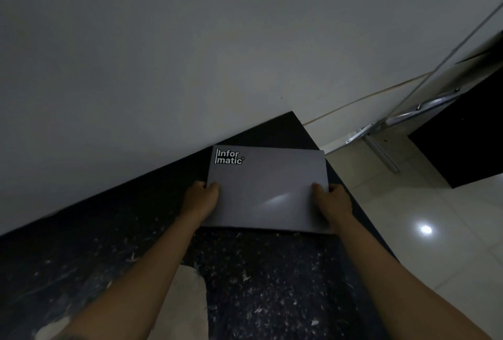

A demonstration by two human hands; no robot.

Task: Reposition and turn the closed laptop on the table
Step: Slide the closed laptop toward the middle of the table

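Note:
A closed grey laptop (268,187) lies flat near the far end of a dark speckled table (261,285). A white "Informatic" sticker marks its far left corner. My left hand (202,198) grips the laptop's left edge, thumb on the lid. My right hand (330,200) grips the right edge the same way. The laptop's far left corner sits close to the wall. Its right side reaches the table's right edge.
A pale wall (163,67) runs along the table's left side. Right of the table is a glossy tiled floor (424,230) with a light reflection. A dark cabinet (468,135) and a metal bracket (381,127) stand further right. A worn pale patch (187,293) shows on the table.

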